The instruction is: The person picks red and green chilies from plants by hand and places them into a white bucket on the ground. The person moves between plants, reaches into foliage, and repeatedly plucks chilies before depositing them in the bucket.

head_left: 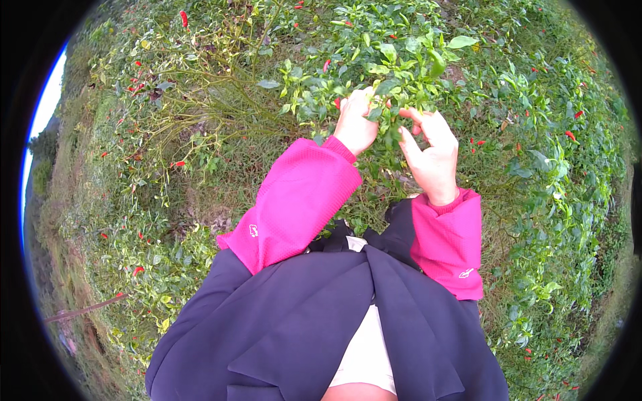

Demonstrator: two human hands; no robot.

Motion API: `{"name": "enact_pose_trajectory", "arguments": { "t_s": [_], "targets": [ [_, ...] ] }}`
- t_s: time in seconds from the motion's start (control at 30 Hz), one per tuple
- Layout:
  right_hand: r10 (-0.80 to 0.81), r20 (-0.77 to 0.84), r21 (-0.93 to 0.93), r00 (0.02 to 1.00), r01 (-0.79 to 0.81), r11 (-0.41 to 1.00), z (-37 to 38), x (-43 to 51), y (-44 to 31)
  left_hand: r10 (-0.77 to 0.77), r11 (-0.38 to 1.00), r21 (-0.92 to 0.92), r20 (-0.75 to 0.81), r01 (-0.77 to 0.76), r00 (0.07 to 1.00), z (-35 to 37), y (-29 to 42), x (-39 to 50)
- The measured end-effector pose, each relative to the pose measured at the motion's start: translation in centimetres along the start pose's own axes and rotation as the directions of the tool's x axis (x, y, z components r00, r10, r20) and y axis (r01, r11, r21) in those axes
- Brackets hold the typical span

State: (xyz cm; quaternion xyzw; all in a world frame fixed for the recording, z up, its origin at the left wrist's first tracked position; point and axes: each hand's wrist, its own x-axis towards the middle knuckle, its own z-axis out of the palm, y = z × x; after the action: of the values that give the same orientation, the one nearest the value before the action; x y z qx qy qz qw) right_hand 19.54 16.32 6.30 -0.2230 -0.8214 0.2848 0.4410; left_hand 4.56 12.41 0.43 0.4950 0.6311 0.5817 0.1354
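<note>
A leafy chili pepper plant (pixel 396 92) with green and red peppers stands before me. My left hand (pixel 357 123) reaches into its foliage from the left. Leaves cover those fingertips, so what they hold is hidden. On the other side of the same sprig, my right hand (pixel 434 148) has its thumb and forefinger apart, their tips close to the leaves. A red chili (pixel 337 103) shows just left of my left hand. Above the right hand, a larger, curled green leaf (pixel 437 64) stands out. Pink sleeve covers (pixel 306 195) are over both forearms.
Chili plants surround me, with many red fruits, such as one red chili (pixel 184 19) at the upper left. Thin bare branches (pixel 225 95) spread left of my hands. Dense bushes (pixel 562 175) line the right. A brown pole (pixel 85 308) slants at the lower left.
</note>
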Motion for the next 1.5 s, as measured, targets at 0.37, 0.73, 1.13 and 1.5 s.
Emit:
{"name": "enact_pose_trajectory", "arguments": {
  "t_s": [0.37, 0.73, 1.13, 1.5],
  "targets": [
    [-0.125, 0.059, -0.296, 0.99, 0.137, 0.945, -0.3, 1.0, -0.6, -0.076, 0.953, -0.283, 0.112, 0.106, 0.991, 0.5, -0.8, -0.2],
    [0.225, 0.1, -0.2, 0.969, -0.202, 0.959, -0.2, 1.8, -0.9, -0.051, 0.847, -0.481, 0.353, 0.228, 0.934, -1.6, 1.3, -1.5],
    [0.18, 0.667, 0.731, 0.723, -0.587, -0.349, 1.8, 3.5, 3.6, -0.301, 0.716, -0.581, 0.245, 0.388, 0.922, -2.0, 1.9, -1.2],
    [-0.113, -0.124, -0.239, 0.986, 0.081, 0.968, -2.8, 7.9, -4.8, -0.29, 0.887, -0.277, 0.29, 0.37, 0.912, -1.8, 2.2, -1.5]
  ]
}}
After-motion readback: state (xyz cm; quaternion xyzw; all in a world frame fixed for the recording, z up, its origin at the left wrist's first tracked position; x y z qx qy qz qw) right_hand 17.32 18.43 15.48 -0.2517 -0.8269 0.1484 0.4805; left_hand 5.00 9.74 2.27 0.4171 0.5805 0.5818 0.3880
